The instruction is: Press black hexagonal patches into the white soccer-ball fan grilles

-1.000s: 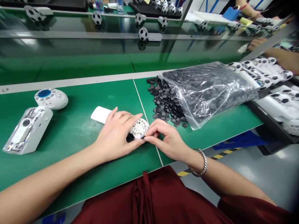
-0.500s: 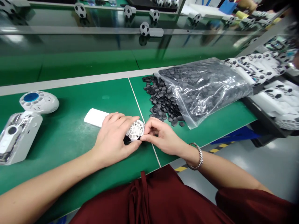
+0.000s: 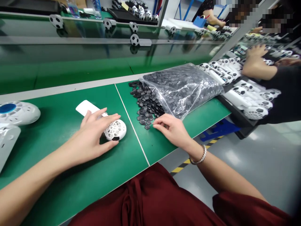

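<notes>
My left hand (image 3: pixel 90 133) is curved over a white lattice ball shell (image 3: pixel 115 130) on the green mat, its fingers across the top and its thumb at the lower side. A white rectangular piece (image 3: pixel 86 108) lies partly under those fingers. My right hand (image 3: pixel 170 128) is at the edge of a loose pile of black pentagonal pieces (image 3: pixel 147 105), fingers slightly curled, with nothing visible in them. Behind the pile lies a transparent plastic bag (image 3: pixel 181 89) full of the same pieces, its open end toward the pile.
A white ball-shaped unit with a blue disc (image 3: pixel 16 112) and a white box-shaped part (image 3: pixel 7 141) sit at the left edge. At right, a co-worker's hand (image 3: pixel 255 58) is above a black tray of white parts (image 3: pixel 244 97). A glass partition with football-patterned items runs behind the bench.
My right hand has let go of the ball shell and moved right to the black pile. My left hand keeps the shell. The whole view has swung, shifting the bench left.
</notes>
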A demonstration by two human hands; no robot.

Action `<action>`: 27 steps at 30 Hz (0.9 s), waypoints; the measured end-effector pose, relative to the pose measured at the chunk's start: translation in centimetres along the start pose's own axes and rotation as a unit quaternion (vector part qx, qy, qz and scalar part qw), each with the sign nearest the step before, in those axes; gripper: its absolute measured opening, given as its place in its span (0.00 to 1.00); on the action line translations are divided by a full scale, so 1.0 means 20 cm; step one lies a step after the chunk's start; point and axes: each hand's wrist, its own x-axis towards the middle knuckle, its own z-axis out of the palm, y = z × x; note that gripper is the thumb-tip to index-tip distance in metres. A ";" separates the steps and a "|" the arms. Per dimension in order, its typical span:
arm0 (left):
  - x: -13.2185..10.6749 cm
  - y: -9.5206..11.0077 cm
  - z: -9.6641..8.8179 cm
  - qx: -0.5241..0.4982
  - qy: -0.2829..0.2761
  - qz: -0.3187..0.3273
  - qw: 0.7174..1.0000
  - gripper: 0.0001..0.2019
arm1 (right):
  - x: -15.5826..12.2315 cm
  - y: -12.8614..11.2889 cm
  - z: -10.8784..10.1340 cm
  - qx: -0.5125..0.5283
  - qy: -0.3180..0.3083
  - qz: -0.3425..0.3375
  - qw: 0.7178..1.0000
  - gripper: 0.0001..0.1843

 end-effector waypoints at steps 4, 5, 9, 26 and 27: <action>-0.01 0.03 0.03 -0.005 0.025 -0.042 0.999 0.31 | -0.01 -0.01 0.07 -0.104 -0.044 -0.077 0.991 0.10; 0.00 0.04 0.03 -0.012 0.023 -0.043 0.999 0.29 | 0.00 -0.01 0.08 -0.136 -0.050 -0.098 0.985 0.12; 0.01 0.05 -0.02 -0.095 -0.055 -0.002 0.994 0.28 | 0.01 -0.05 0.11 -0.253 -0.061 -0.163 0.952 0.12; 0.01 0.06 0.02 -0.205 -0.025 0.003 0.978 0.23 | 0.10 -0.29 0.18 0.235 -0.120 -0.004 0.965 0.02; 0.01 0.06 0.02 -0.205 -0.023 0.006 0.978 0.23 | 0.11 -0.29 0.19 0.241 -0.121 -0.003 0.963 0.02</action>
